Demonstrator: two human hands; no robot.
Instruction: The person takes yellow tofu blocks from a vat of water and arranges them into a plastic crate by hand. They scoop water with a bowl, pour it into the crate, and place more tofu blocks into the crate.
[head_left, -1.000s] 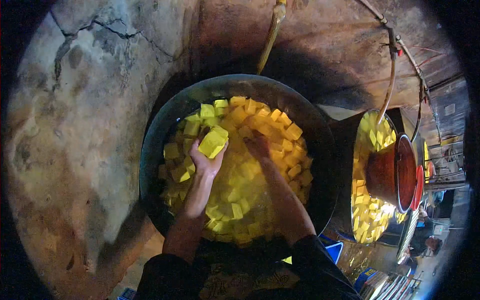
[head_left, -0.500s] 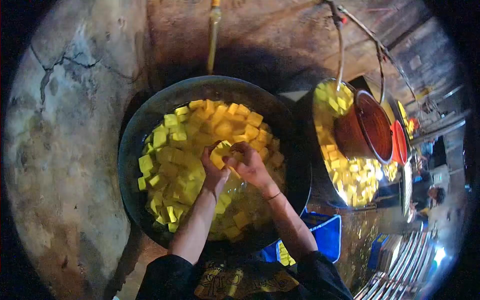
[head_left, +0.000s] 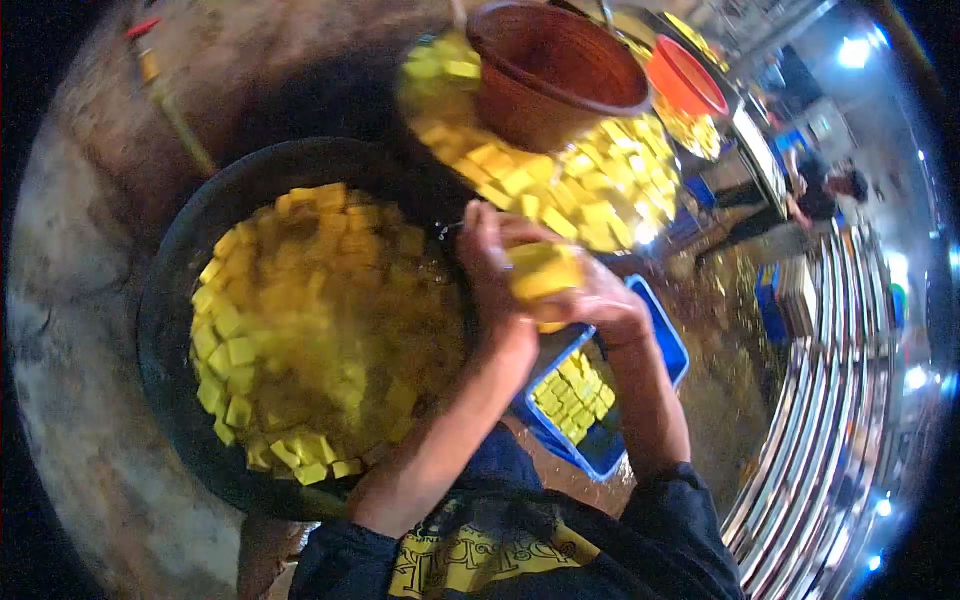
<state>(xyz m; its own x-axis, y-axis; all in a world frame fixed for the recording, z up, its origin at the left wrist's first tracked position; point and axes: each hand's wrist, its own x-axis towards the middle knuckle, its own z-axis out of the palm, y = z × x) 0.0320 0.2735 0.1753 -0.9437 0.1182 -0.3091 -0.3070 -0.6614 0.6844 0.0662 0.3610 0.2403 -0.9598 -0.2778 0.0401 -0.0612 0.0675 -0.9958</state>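
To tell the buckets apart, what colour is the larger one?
The larger bucket is reddish-brown; head view shows it best.

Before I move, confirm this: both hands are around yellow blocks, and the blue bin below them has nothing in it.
Not quite: the blue bin has small yellow pieces in it, as the head view shows. The left hand and right hand are indeed around yellow blocks.
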